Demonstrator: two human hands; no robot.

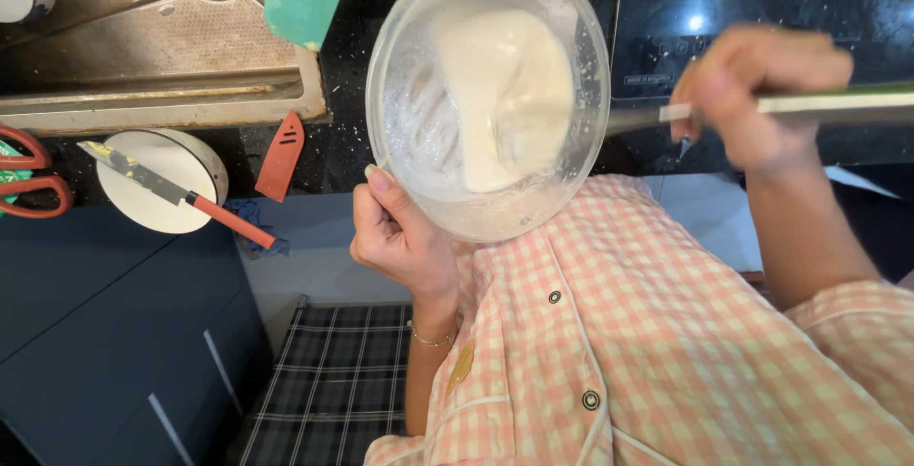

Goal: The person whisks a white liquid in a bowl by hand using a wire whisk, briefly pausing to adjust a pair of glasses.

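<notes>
Head view: a person tilts a clear glass bowl (pixel 487 95) of pale batter while working a blurred metal-handled utensil (pixel 809 109) in it.

The utensil's working end is lost behind the white batter (pixel 500 95) and its handle runs off the right edge, so its kind cannot be told. The left hand (pixel 400 233) grips the bowl's near-left rim, fingers (pixel 379 180) closed on the glass with the thumb on the rim. The right hand (pixel 752 95), motion-blurred, is closed round the handle just right of the bowl. The bowl sits above the dark desk (pixel 333 157), near the pink checked shirt (pixel 647 333). On the left, a red-handled knife (pixel 181 195) lies across a round white lid (pixel 162 180), beside a red blade cover (pixel 282 155). Red scissors (pixel 33 180) are cut off at the left edge. At the far left lies a steel sink (pixel 143 38).
</notes>
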